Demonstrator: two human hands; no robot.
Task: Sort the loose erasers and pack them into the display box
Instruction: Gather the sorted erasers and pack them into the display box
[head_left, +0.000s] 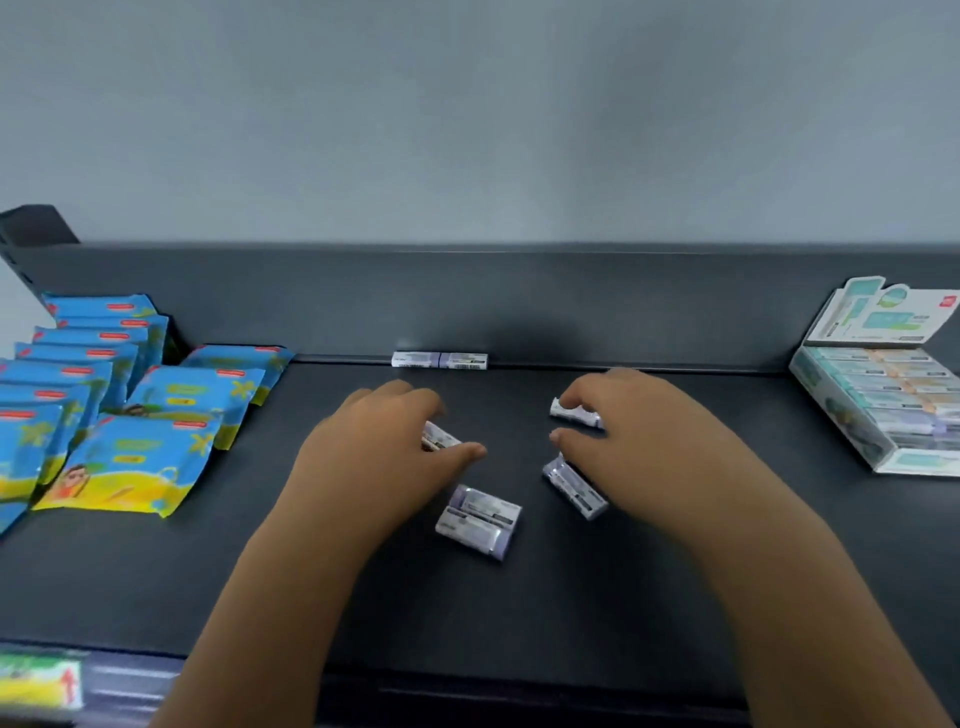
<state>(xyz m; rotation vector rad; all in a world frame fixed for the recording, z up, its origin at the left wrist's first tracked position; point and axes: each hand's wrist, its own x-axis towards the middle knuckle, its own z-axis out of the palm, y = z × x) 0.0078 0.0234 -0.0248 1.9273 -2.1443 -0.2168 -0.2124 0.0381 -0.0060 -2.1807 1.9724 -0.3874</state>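
Several purple-and-white wrapped erasers lie loose on the dark shelf. My left hand (379, 447) curls over one eraser (440, 438), which shows under its fingers. My right hand (639, 436) pinches another eraser (574, 413) with its fingertips, while its thumb lies just above a third eraser (574, 488). A pair of erasers (479, 521) lies side by side between my wrists. Two more erasers (439, 360) stand end to end against the shelf's back wall. The display box (883, 405), lid raised, sits at the far right with rows of erasers inside.
Several blue-and-yellow packets (130, 415) are stacked along the left of the shelf. The shelf's back wall (519, 301) rises behind the erasers. A price-label strip (41, 680) runs along the front edge at lower left.
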